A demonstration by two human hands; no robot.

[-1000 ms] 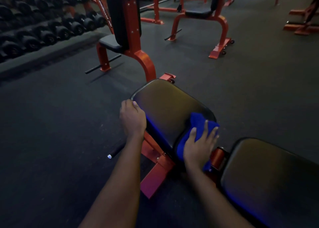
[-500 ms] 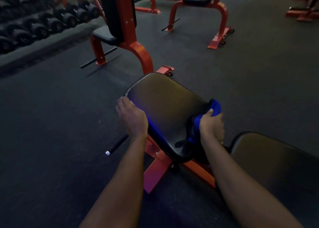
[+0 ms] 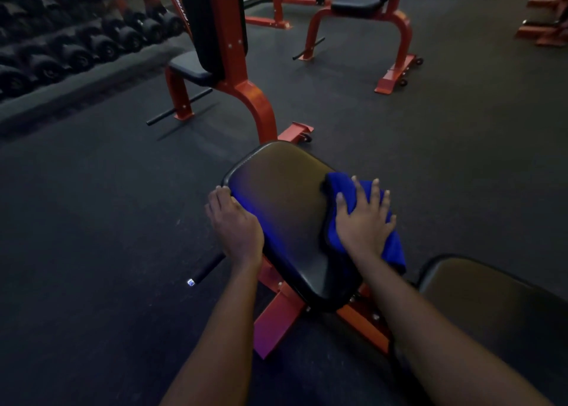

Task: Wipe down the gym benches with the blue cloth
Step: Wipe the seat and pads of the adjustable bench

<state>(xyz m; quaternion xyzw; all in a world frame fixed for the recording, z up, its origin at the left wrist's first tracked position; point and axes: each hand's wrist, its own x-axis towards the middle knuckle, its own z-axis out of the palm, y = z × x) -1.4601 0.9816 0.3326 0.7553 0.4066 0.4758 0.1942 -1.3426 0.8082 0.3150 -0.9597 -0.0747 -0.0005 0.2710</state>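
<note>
A black padded bench seat (image 3: 285, 209) on an orange frame (image 3: 273, 322) sits in the middle of the view. My right hand (image 3: 364, 221) lies flat, fingers spread, on the blue cloth (image 3: 341, 190), pressing it against the seat's right side. The cloth drapes over that edge. My left hand (image 3: 235, 221) grips the seat's left edge, fingers curled over the rim. The bench's longer back pad (image 3: 491, 307) lies at the lower right.
Another orange bench (image 3: 221, 52) with an upright black pad stands just beyond, a third (image 3: 365, 15) farther back. A dumbbell rack (image 3: 70, 36) lines the far left. A black foot bar (image 3: 206, 270) sticks out low on the left. Dark rubber floor (image 3: 92, 221) surrounds everything.
My right hand went from gripping the cloth bunched at the seat's right edge to lying flat and spread on it, higher on the pad. The left hand has kept its hold.
</note>
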